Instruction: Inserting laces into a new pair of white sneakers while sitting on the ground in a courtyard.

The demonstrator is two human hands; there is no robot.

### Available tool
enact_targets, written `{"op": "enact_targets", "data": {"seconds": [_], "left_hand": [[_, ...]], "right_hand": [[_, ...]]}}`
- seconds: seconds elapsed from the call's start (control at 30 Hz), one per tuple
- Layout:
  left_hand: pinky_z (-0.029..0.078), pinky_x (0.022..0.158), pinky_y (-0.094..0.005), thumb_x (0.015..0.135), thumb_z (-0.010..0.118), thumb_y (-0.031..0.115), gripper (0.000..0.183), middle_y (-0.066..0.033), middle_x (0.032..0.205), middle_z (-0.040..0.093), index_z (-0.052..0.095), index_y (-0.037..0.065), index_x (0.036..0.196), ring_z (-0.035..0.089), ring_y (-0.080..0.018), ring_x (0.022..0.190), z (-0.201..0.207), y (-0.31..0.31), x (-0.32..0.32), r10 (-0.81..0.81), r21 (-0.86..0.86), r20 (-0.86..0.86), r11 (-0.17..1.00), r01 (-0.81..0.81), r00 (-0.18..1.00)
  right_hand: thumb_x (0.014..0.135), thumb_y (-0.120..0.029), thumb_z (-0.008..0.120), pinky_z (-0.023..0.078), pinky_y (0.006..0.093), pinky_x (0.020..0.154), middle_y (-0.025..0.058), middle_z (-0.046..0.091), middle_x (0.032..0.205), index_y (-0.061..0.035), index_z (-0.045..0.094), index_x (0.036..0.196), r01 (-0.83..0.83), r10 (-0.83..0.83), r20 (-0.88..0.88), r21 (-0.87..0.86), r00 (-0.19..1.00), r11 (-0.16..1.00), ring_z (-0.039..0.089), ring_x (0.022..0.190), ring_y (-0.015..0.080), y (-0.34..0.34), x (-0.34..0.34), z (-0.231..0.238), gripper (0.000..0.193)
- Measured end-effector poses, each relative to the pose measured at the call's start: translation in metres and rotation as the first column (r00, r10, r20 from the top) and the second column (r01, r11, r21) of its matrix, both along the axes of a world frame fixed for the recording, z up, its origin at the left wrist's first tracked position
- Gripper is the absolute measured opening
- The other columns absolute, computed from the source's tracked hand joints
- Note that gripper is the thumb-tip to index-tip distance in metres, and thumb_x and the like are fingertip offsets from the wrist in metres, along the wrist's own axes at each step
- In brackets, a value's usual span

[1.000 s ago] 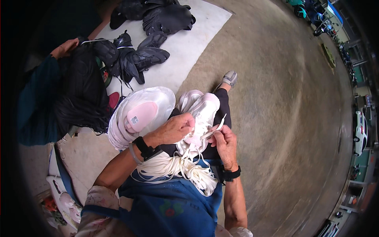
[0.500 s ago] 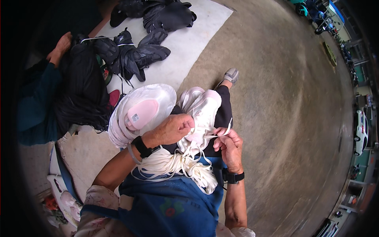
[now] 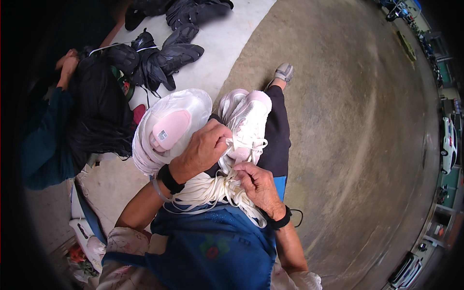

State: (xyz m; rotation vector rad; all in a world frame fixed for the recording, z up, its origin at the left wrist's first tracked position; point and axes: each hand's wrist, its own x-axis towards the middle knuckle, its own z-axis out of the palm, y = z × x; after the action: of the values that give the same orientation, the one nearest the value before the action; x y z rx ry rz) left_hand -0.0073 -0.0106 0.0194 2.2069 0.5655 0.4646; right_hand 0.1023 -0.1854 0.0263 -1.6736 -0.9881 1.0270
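A white and pale-pink sneaker (image 3: 249, 125) lies on my lap beside its pair, toe pointing away from me. My left hand (image 3: 205, 147) is closed at its left side, with fingertips pinched on a white shoelace (image 3: 245, 143) that crosses the shoe. To the right of the lacing hangs a loose loop. Lower down, by the shoe's ankle end, my right hand (image 3: 261, 186) is closed, thumb and finger pinching a white lace strand. A thick bundle of white laces (image 3: 205, 195) rests on my blue apron (image 3: 193, 241), just below both hands.
Left of my hands stand nested white and pink shoe pieces (image 3: 171, 128). Several black shoes (image 3: 171, 60) lie on a white sheet (image 3: 227, 41). A co-worker's hand (image 3: 68, 63) is at the far left, beside a heap of black laces (image 3: 94, 111). Concrete floor (image 3: 348, 145) extends to the right.
My right hand has moved left and nearer me, from the shoe's right side to its ankle end. The lace it held out now hangs as a loop. My left hand has shifted slightly.
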Motion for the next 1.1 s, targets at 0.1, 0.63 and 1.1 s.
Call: {"op": "enact_targets", "data": {"seconds": [0.1, 0.63, 1.1], "left_hand": [[0.046, 0.06, -0.0323, 0.083, 0.058, -0.004, 0.012, -0.0123, 0.086, 0.057, 0.061, 0.001, 0.093, 0.059, -0.0236, 0.069, 0.001, -0.004, -0.003, 0.03, 0.03, 0.019, 0.999, -0.031, 0.999], [0.045, 0.058, -0.0319, 0.082, 0.059, -0.006, 0.013, -0.0103, 0.084, 0.055, 0.059, 0.002, 0.092, 0.057, -0.0223, 0.066, 0.003, -0.01, -0.013, -0.005, -0.053, 0.023, 0.999, 0.006, 1.0], [0.046, 0.056, -0.0309, 0.082, 0.064, 0.0, 0.015, -0.0109, 0.087, 0.056, 0.06, 0.003, 0.096, 0.058, -0.0191, 0.063, -0.008, -0.011, -0.022, -0.033, -0.142, -0.071, 0.99, 0.023, 0.997]], "right_hand": [[0.089, 0.001, 0.056, 0.051, 0.0333, 0.069, 0.0173, 0.064, 0.087, 0.0003, 0.062, 0.102, 0.073, -0.072, -0.046, 0.012, 0.996, 0.997, 0.065, 0.074, 0.0285, -0.003, -0.001, -0.003, 0.015], [0.086, -0.011, 0.068, 0.05, 0.0277, 0.06, 0.0098, 0.064, 0.081, 0.003, 0.064, 0.1, 0.294, -0.269, 0.397, -0.002, 0.877, 0.956, 0.06, 0.064, 0.0127, 0.003, 0.025, -0.02, 0.02], [0.086, -0.002, 0.061, 0.051, 0.0338, 0.067, 0.0123, 0.065, 0.085, 0.0007, 0.068, 0.095, 0.259, -0.315, 0.464, 0.18, 0.828, 0.949, 0.062, 0.072, 0.0249, 0.0, 0.026, -0.014, 0.012]]}}
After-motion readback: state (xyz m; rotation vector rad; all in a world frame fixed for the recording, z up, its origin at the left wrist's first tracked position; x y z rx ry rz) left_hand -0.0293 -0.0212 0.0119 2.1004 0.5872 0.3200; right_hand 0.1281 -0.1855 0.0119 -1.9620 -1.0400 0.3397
